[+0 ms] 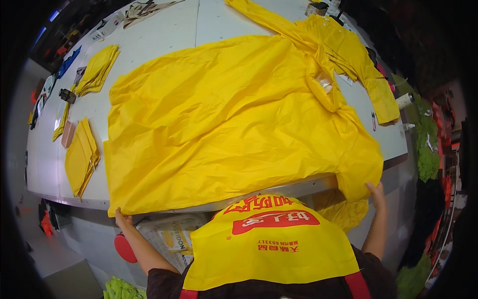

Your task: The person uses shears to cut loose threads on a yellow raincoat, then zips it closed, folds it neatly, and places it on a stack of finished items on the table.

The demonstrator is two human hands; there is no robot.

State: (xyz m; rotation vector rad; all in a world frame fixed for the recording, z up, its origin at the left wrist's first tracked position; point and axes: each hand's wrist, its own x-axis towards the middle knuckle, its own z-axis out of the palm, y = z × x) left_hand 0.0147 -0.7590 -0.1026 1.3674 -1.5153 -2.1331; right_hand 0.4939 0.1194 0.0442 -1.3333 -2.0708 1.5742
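A large yellow jacket [214,119] lies spread across the table, wrinkled, its collar opening [323,87] with a pale label toward the right. My left hand [122,218] is closed on the near left corner of its hem, at the table's front edge. At the right, my right hand [376,193] grips the jacket near the shoulder and sleeve, just past the table's edge. Part of that sleeve [351,214] hangs below the edge. My fingers are partly hidden by the cloth. A yellow printed apron [274,254] covers my front.
On the white table [164,35], folded yellow pieces [82,157] and another yellow stack [98,69] lie left, beside a pink box [68,134] and a dark object [66,95]. More yellow garments [343,45] lie far right, near small snips [374,121] and a white roll [404,101].
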